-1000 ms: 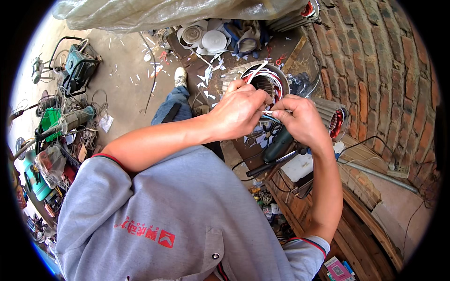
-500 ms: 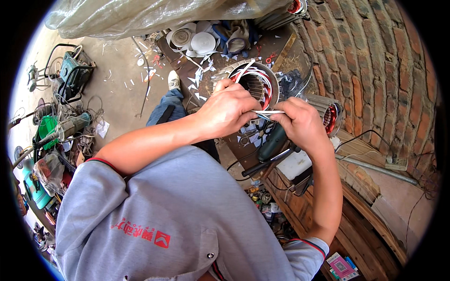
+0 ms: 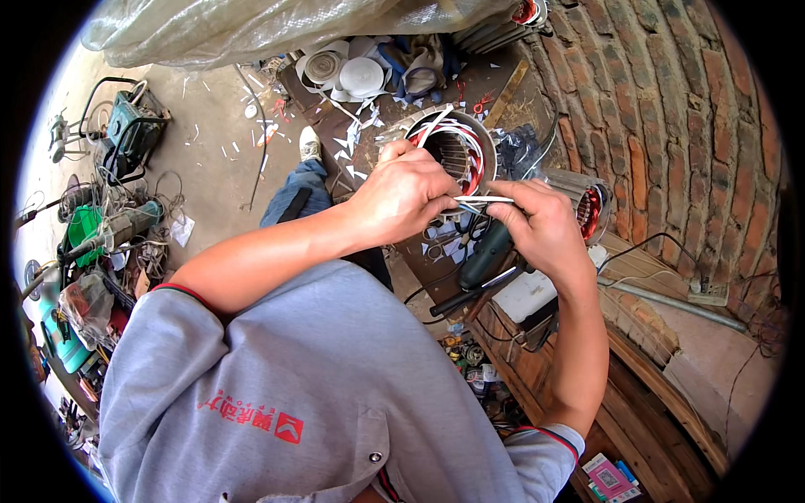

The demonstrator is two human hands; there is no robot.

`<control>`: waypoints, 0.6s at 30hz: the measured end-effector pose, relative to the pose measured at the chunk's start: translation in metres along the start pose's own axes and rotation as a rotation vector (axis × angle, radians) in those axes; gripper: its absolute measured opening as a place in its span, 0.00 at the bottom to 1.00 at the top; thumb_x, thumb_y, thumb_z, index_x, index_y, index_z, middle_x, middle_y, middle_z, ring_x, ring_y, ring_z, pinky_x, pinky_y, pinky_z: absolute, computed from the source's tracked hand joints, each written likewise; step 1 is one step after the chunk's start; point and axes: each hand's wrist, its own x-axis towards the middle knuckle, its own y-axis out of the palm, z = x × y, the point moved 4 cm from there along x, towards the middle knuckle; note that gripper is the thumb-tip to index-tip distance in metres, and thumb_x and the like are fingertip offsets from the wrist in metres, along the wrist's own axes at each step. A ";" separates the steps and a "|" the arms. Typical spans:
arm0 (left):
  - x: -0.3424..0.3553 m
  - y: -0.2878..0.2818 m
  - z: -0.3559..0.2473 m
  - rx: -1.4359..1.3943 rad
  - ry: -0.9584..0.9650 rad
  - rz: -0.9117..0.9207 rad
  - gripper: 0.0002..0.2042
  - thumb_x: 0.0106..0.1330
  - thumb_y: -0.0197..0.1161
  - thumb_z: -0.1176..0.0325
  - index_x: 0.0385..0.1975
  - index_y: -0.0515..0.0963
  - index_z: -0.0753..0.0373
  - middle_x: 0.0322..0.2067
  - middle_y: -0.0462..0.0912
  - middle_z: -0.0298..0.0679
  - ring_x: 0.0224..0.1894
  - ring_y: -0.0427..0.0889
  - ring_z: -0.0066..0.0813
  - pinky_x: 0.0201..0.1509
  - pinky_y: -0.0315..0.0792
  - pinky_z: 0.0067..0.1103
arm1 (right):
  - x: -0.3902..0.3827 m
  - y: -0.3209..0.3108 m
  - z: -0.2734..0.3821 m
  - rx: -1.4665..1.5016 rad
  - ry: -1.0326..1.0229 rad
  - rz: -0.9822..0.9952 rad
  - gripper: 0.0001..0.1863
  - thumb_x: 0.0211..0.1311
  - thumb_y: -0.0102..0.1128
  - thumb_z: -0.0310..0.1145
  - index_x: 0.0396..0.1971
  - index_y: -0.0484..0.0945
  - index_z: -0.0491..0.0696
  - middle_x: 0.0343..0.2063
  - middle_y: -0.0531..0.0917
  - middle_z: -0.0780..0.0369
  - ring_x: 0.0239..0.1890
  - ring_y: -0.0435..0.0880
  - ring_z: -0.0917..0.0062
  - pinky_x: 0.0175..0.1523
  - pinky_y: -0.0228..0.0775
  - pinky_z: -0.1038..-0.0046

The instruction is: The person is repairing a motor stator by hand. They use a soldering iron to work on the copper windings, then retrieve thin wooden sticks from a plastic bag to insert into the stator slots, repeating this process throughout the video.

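Note:
A metal motor stator (image 3: 490, 144) stands on the bench, with red windings and white sleeving round its bore. My left hand (image 3: 409, 189) is at its near rim, with thumb and fingers pinched on wire leads that run out to the right. White sleeving (image 3: 485, 199) stretches from there to my right hand (image 3: 541, 220), where it lies between thumb and forefinger. The forefinger reaches out above it and the thumb is below. A bluish lead shows just under the sleeving. My left fingers hide where the leads join the windings.
Below my right hand lies a dark green power tool (image 3: 488, 256). A second stator (image 3: 592, 210) is beside the brick wall (image 3: 662, 126). White tape rolls (image 3: 362, 77) and gloves (image 3: 417, 63) lie at the back. At the left stands a green framed machine (image 3: 134, 130).
My right hand has shifted slightly, its forefinger stretched further out. More of the sleeving's right end now shows between finger and thumb. The left hand has barely moved.

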 end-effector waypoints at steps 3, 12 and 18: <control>0.000 -0.002 0.000 -0.004 0.010 0.028 0.08 0.58 0.72 0.72 0.37 0.84 0.56 0.31 0.83 0.32 0.40 0.80 0.32 0.55 0.62 0.32 | 0.001 0.003 0.010 -0.061 -0.069 0.005 0.14 0.56 0.70 0.28 0.43 0.85 0.44 0.31 0.82 0.56 0.37 0.81 0.61 0.42 0.74 0.62; 0.000 0.000 -0.004 -0.055 -0.108 0.018 0.13 0.56 0.66 0.77 0.42 0.79 0.60 0.32 0.81 0.35 0.43 0.81 0.34 0.59 0.62 0.34 | 0.002 0.024 0.006 -0.074 -0.162 -0.082 0.07 0.54 0.70 0.24 0.34 0.84 0.44 0.28 0.78 0.57 0.34 0.80 0.60 0.40 0.74 0.62; -0.001 0.003 0.001 -0.060 -0.112 0.034 0.14 0.57 0.66 0.77 0.44 0.78 0.60 0.32 0.81 0.35 0.44 0.81 0.35 0.65 0.60 0.37 | 0.016 0.025 -0.002 0.002 -0.181 0.010 0.04 0.54 0.69 0.24 0.30 0.83 0.43 0.27 0.79 0.56 0.34 0.80 0.59 0.40 0.74 0.61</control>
